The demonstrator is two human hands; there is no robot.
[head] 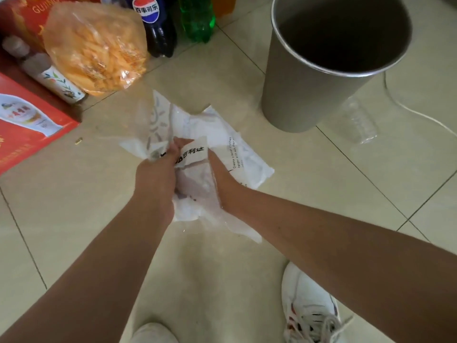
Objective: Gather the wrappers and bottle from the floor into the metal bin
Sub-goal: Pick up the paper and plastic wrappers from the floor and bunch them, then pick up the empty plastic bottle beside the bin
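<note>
2 hands' fingers (181,144) around wrappers (237,157)

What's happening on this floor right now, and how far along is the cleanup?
A person is crouched over the tiled floor, left hand and right hand both bunching up the crinkled white plastic wrappers. Nothing visibly sits in the tall grey metal bin yet, though its inside is dark. The crushed clear plastic bottle lies on the floor just right of the bin, untouched.
</note>
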